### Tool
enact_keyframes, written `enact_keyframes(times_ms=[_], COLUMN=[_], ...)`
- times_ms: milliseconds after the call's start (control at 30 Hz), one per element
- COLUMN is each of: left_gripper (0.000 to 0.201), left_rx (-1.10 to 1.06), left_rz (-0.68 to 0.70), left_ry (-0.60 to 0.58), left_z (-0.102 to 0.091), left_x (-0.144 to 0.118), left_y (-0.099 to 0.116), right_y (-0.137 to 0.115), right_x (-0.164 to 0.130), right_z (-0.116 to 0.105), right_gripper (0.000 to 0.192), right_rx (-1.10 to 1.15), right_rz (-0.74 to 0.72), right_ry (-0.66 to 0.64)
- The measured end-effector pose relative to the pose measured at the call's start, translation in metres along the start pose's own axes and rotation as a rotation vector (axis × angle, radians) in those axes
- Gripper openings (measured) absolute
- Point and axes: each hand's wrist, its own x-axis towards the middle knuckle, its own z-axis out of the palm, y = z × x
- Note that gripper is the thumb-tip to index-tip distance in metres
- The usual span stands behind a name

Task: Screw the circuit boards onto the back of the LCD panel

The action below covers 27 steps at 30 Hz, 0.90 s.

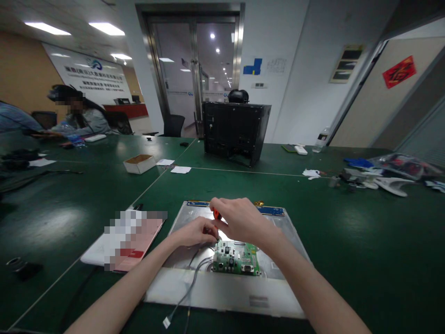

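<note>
A silver display panel (pixel 194 283) lies flat on the table in front of me, with a green circuit board (pixel 239 260) on its middle. My right hand (pixel 239 220) is wrapped round an orange and black screwdriver (pixel 217 214), held upright over the board's upper left corner. Beside its lower end, my left hand (pixel 200 232) has its fingers pinched together at that same corner. Whatever is between those fingertips is hidden. Grey cables (pixel 196 273) run from the board's left side over the panel's front edge, ending in a white plug (pixel 167 321).
Left of the panel lies a notebook with a pink page (pixel 139 241). Farther back are an open cardboard box (pixel 139 164) and a large black machine (pixel 236 132). A bottle (pixel 321 139) and loose parts (pixel 361 178) are at right. Another person (pixel 83 118) sits at far left.
</note>
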Motion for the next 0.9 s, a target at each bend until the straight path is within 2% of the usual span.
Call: enact_keyframes(times_ms=[267,533,900], left_gripper=[0.009,0.009,0.01], left_rx=[-0.018,-0.013,0.012], left_rz=[0.018,0.049,0.04], left_ry=[0.012,-0.006,-0.008], left_z=[-0.0007,-0.0016,-0.002], left_x=[-0.0004,0.0011,0.0018], left_y=[-0.0003,-0.0047,-0.0051], right_y=[-0.0011,0.0015,-0.0018], right_x=[0.0017,-0.0028,-0.0006], right_z=[-0.0025,-0.0039,-0.0037], right_gripper=[0.014,0.016,0.014], right_rx=[-0.035,0.047,-0.007], right_rz=[0.028,-0.006,-0.006], right_ry=[-0.013,-0.016,-0.011])
